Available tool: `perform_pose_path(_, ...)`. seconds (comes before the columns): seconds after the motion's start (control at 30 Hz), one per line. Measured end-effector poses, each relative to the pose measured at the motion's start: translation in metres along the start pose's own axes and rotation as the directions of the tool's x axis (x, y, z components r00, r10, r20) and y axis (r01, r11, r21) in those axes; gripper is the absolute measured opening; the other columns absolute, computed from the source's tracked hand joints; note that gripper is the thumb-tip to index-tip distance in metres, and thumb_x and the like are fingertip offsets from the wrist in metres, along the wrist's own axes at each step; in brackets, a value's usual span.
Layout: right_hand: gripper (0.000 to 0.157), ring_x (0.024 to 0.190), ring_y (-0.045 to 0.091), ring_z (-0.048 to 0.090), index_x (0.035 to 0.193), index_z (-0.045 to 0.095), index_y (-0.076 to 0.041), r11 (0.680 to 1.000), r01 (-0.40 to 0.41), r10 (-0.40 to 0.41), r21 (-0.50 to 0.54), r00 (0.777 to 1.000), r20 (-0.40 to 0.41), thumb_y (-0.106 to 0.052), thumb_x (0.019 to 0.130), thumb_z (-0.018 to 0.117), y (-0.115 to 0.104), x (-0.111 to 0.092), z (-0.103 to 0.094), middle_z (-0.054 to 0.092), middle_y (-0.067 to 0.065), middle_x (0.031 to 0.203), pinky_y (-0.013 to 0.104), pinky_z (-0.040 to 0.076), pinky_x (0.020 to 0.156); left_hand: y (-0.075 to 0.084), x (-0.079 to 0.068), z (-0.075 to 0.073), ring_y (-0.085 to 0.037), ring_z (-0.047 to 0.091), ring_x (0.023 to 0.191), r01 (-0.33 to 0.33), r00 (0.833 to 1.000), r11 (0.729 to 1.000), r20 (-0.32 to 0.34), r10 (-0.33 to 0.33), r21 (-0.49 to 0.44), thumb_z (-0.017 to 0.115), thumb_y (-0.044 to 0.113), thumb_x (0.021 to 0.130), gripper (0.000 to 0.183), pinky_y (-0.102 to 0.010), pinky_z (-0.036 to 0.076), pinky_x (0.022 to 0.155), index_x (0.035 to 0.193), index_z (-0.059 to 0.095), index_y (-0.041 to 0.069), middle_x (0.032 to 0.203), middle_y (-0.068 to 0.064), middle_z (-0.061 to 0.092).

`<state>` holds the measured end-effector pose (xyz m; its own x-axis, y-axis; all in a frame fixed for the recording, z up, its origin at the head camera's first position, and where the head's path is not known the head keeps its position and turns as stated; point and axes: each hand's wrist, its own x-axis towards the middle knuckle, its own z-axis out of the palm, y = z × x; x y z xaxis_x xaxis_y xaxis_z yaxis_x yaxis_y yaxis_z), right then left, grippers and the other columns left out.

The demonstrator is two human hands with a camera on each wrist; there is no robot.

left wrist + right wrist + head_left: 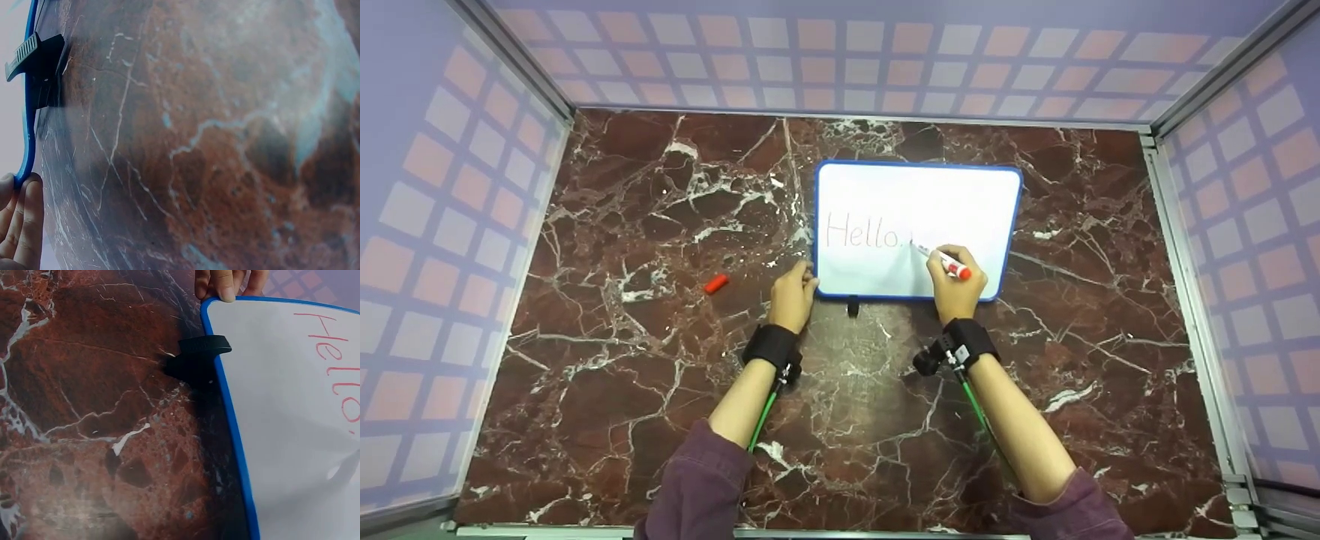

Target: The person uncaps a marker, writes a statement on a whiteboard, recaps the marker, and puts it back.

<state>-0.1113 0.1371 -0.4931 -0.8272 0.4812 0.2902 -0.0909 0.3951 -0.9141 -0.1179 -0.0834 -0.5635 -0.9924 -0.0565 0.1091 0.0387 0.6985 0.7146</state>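
A blue-framed whiteboard point(915, 199) lies on the marbled tabletop, with "Hello" and a small mark after it written in thin red strokes. My right hand point(958, 289) grips a white marker point(952, 264) with a red end, its tip down at the board just right of the word. At the board's near left corner, my left hand point(793, 294) pinches the frame, thumb on top and fingers at the edge, as the right wrist view shows. Along the near edge sits a black clip point(853, 306), also visible in the left wrist view. The marker itself is outside both wrist views.
A red marker cap point(716, 283) lies on the table left of my left hand. Checkered panels point(855, 64) in metal framing enclose the back and both sides. Each wrist wears a black strap point(771, 345) with a green cable running back along the forearm.
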Motion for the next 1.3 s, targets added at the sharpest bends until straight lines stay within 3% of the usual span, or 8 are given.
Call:
perform_pose_path(0.37, 0.009, 0.057, -0.004, 0.047, 0.079, 0.065, 0.008, 0.999, -0.027, 0.027, -0.044, 1.000, 0.002, 0.000, 0.075, 0.063, 0.003, -0.003, -0.002, 0.067, 0.021, 0.073, 0.007, 0.035, 0.050, -0.001, 0.000, 0.000, -0.029, 0.069, 0.084, -0.041, 0.999, 0.999, -0.023, 0.041, 0.001, 0.062, 0.008, 0.083, 0.020, -0.038, 0.056, 0.079, 0.102, 0.061, 0.000, 0.090, -0.017, 0.071)
perform_pose_path(0.63, 0.013, 0.060, 0.003, 0.052, 0.080, 0.066, 0.001, 0.999, 0.005, -0.005, -0.042, 1.000, 0.006, -0.011, 0.076, 0.063, 0.039, 0.004, 0.001, 0.069, 0.015, 0.074, 0.009, 0.039, 0.052, 0.001, -0.001, -0.001, -0.029, 0.069, 0.085, -0.014, 1.000, 1.000, -0.010, 0.014, 0.003, 0.062, 0.007, 0.084, 0.021, -0.038, 0.056, 0.079, 0.103, 0.061, 0.000, 0.092, -0.017, 0.071)
perform_pose_path(0.97, 0.012, 0.064, -0.004, 0.053, 0.085, 0.066, 0.004, 0.999, -0.034, 0.034, 0.006, 0.999, -0.022, -0.007, 0.079, 0.065, 0.035, 0.009, 0.003, 0.070, 0.020, 0.082, 0.007, 0.042, 0.056, 0.000, -0.001, 0.000, -0.029, 0.069, 0.084, -0.029, 0.999, 1.000, -0.026, 0.029, -0.005, 0.063, 0.007, 0.083, 0.020, -0.038, 0.056, 0.078, 0.102, 0.061, 0.000, 0.090, -0.017, 0.071)
perform_pose_path(1.3, 0.014, 0.063, -0.008, 0.051, 0.086, 0.064, 0.009, 1.000, -0.023, 0.022, -0.013, 0.999, -0.033, -0.003, 0.079, 0.063, 0.001, 0.005, -0.002, 0.069, 0.024, 0.082, 0.004, 0.040, 0.056, 0.000, -0.001, 0.000, -0.030, 0.069, 0.085, -0.055, 0.998, 0.998, -0.020, 0.055, -0.003, 0.062, 0.007, 0.084, 0.021, -0.039, 0.056, 0.080, 0.104, 0.061, -0.002, 0.092, -0.018, 0.070)
